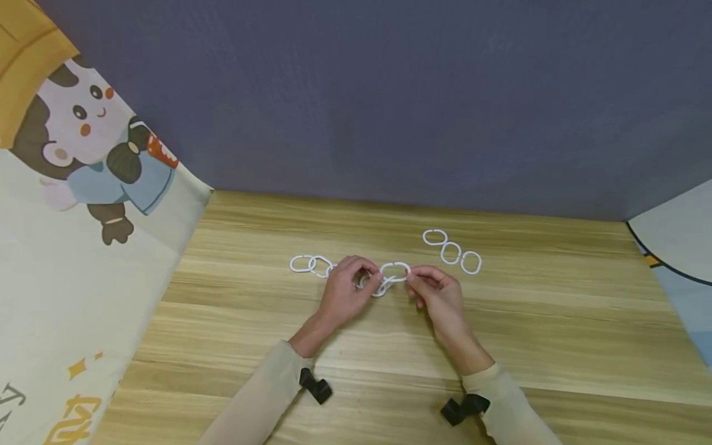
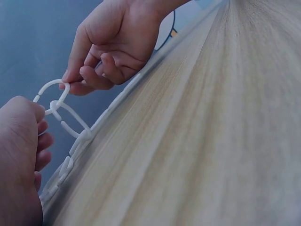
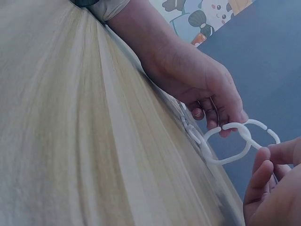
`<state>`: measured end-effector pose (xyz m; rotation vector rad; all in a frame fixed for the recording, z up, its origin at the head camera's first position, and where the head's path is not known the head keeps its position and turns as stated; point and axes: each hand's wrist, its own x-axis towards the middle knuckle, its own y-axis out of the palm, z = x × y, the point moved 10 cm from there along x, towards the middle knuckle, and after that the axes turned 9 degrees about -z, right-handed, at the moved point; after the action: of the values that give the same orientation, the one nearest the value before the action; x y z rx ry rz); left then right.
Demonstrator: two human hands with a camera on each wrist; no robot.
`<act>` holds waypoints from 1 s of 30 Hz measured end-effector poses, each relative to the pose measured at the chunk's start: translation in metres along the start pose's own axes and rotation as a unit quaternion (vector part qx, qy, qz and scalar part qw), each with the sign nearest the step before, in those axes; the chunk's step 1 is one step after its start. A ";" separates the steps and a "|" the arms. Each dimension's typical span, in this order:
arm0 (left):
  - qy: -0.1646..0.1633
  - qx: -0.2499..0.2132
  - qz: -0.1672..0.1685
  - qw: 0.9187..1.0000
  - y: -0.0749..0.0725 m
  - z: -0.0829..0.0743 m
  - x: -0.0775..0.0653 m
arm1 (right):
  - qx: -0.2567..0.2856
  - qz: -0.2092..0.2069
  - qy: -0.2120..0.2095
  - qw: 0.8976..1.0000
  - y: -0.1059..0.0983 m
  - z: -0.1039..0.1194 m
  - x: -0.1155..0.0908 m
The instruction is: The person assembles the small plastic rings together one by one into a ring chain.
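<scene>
A white plastic chain link [image 1: 384, 268] is held up between both hands over the wooden table. My left hand [image 1: 346, 289] pinches its left end between thumb and fingers. At the opposite end, the right hand [image 1: 443, 301] pinches it with thumb and index finger. Hooked through it is another white link [image 3: 228, 161], with a small gap in its side, hanging below. From there a chain of joined links [image 1: 293, 270] runs down to the table and out to the left. In the head view, the left hand partly hides this chain.
Three separate white links [image 1: 471, 273] lie on the table [image 1: 389, 371] behind and to the right of the right hand. A dark blue panel [image 1: 389, 111] stands along the table's back edge. A wall with cartoon print [image 1: 83, 179] rises at the left.
</scene>
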<state>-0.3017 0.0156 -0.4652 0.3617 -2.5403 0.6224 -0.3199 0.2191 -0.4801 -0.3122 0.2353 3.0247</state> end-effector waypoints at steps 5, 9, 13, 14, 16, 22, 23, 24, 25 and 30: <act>-0.002 -0.028 -0.011 1.000 -0.007 -0.009 0.000 | -0.015 0.011 0.003 1.000 0.003 -0.002 -0.005; -0.032 -0.042 -0.010 0.999 -0.013 -0.015 -0.001 | -0.026 0.017 0.008 0.999 0.004 -0.005 -0.008; -0.042 -0.038 -0.012 0.998 -0.014 -0.014 -0.003 | -0.032 0.018 0.004 0.999 0.001 -0.005 -0.008; -0.039 -0.039 -0.014 0.998 -0.015 -0.013 -0.003 | -0.033 0.016 0.002 0.999 -0.001 -0.004 -0.008; -0.032 -0.041 -0.017 0.999 -0.015 -0.014 -0.003 | -0.033 0.011 -0.005 0.999 -0.005 0.000 -0.004; -0.023 -0.038 -0.023 0.999 -0.012 -0.015 0.001 | -0.007 -0.010 -0.017 1.000 -0.023 0.016 0.013; -0.024 -0.036 -0.024 0.999 -0.012 -0.015 0.001 | -0.004 -0.013 -0.016 1.000 -0.026 0.019 0.016; -0.024 -0.035 -0.026 0.999 -0.011 -0.016 0.002 | -0.002 -0.015 -0.016 1.000 -0.030 0.022 0.018; -0.025 -0.034 -0.026 0.999 -0.011 -0.016 0.003 | -0.002 -0.018 -0.017 1.000 -0.034 0.025 0.021; -0.024 -0.034 -0.028 0.999 -0.008 -0.017 0.005 | -0.008 -0.029 -0.024 0.999 -0.052 0.042 0.034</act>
<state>-0.2963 0.0161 -0.4460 0.4274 -2.5806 0.5103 -0.3561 0.2796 -0.4542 -0.2416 0.1950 2.9747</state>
